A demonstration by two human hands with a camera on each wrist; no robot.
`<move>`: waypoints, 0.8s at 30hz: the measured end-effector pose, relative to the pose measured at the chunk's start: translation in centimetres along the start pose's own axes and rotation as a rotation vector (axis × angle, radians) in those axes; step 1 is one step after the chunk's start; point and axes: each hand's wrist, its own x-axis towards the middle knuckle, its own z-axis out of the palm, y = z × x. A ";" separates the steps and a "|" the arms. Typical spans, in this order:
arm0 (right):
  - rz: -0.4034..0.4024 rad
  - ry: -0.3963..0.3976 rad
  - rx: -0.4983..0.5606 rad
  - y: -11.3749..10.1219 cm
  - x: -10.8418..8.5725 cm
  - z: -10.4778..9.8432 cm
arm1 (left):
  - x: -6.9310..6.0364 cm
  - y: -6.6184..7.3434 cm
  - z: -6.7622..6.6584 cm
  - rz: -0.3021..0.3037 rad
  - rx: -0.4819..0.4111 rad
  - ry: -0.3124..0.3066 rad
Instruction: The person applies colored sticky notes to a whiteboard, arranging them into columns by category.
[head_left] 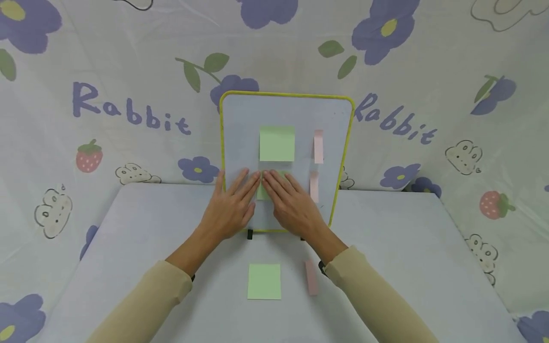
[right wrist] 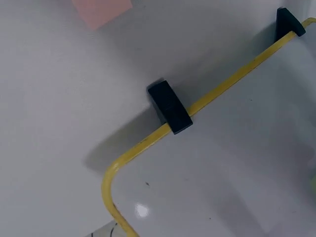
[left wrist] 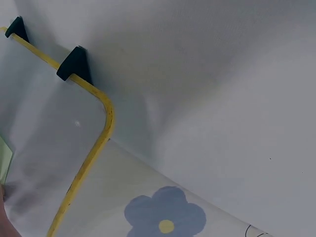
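Note:
A whiteboard (head_left: 242,126) with a yellow rim stands upright on the table. My left hand (head_left: 228,209) and right hand (head_left: 296,205) lie against its lower half, fingers extended and pointing up, index fingertips nearly meeting. Beneath the fingertips is a green sticky note (head_left: 262,193), mostly covered by the hands. Above it another green sticky note (head_left: 277,144) is stuck to the board. Two narrow pink sticky notes (head_left: 318,146) hang one above the other on the right side. In the left wrist view, only a sliver of the hand (left wrist: 7,224) shows beside the note's green corner (left wrist: 4,158).
On the table (head_left: 386,267), in front of the board, lie a square green sticky note pad (head_left: 264,282) and a narrow pink one (head_left: 311,277). Black feet (right wrist: 170,107) grip the board's bottom edge. A patterned cloth (head_left: 283,62) hangs behind.

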 end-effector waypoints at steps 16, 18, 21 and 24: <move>0.058 -0.022 0.050 1.3 -1.4 -0.1 | 0.1 -0.5 0.0 0.030 0.031 -0.014; 0.062 -0.014 0.067 1.5 -1.7 -0.2 | 0.1 -0.5 0.0 0.028 0.025 -0.021; 0.071 -0.018 0.083 1.8 -2.1 -0.2 | 0.1 -0.5 0.0 0.028 0.010 -0.021; 0.080 -0.030 0.080 2.0 -2.6 -0.3 | 0.1 -0.4 0.1 0.029 -0.004 -0.008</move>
